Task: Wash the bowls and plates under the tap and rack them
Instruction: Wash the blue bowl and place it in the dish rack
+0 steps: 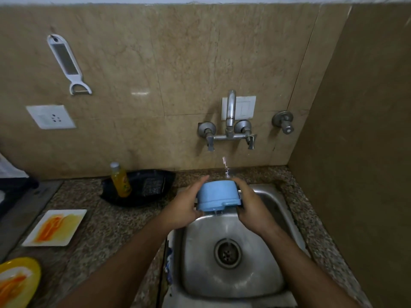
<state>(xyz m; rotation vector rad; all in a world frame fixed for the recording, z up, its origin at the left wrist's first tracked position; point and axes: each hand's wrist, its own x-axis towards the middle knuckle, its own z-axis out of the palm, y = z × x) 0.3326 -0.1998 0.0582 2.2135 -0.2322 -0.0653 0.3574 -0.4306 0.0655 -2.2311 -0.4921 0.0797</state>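
I hold a light blue bowl over the steel sink, its base turned toward me and its mouth tipped away and down. My left hand grips its left side and my right hand its right side. A thin stream falls from the wall tap onto the bowl's far edge, and water drips from its lower rim. A square white plate with orange and yellow smears lies on the counter at left. A yellow plate, also smeared, sits at the bottom left corner.
A black rack tray lies behind the sink's left side with a yellow soap bottle standing in front of it. A peeler and a socket are on the wall. A side wall closes the right.
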